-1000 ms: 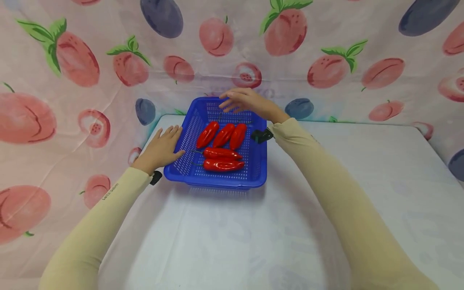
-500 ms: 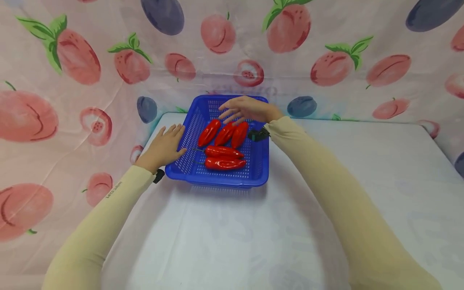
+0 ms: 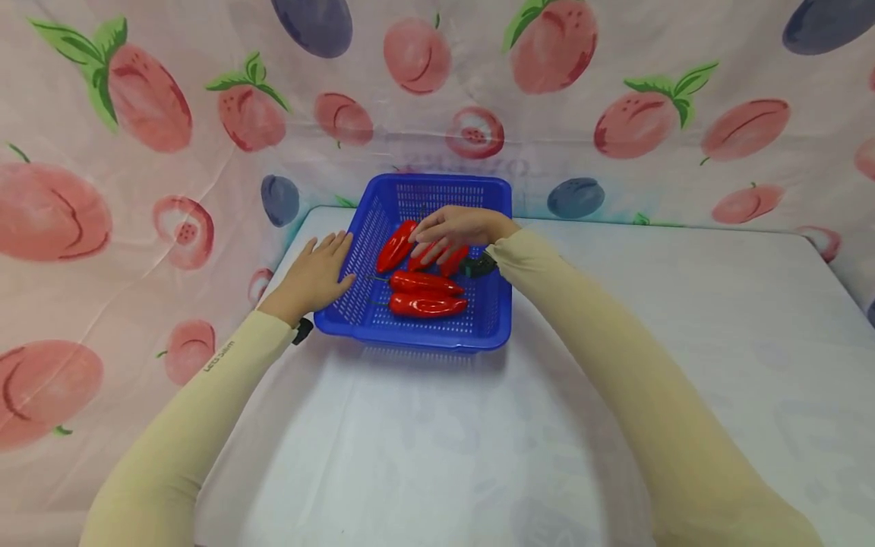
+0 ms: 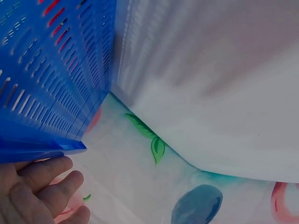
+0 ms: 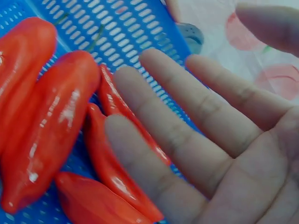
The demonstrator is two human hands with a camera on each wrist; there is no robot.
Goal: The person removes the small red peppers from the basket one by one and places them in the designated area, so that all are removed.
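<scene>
Several glossy red peppers lie in a blue perforated basket; two near ones, with a front pepper and one behind it, lie crosswise, while the far ones point away, such as the left far pepper. My right hand hovers over the far peppers with fingers spread, partly covering two of them. The right wrist view has its fingers beside the peppers, gripping nothing. On the basket's left rim rests my left hand, fingers extended; the left wrist view puts its fingertips under the rim.
The basket stands on a white-covered table near its back edge. Behind and to the left hangs a fruit-printed cloth. A dark wrist strap shows by the right cuff, inside the basket's outline.
My right hand has come down and nearer from the basket's far rim to over the far peppers. My left hand stays on the left rim. The peppers and basket keep their arrangement.
</scene>
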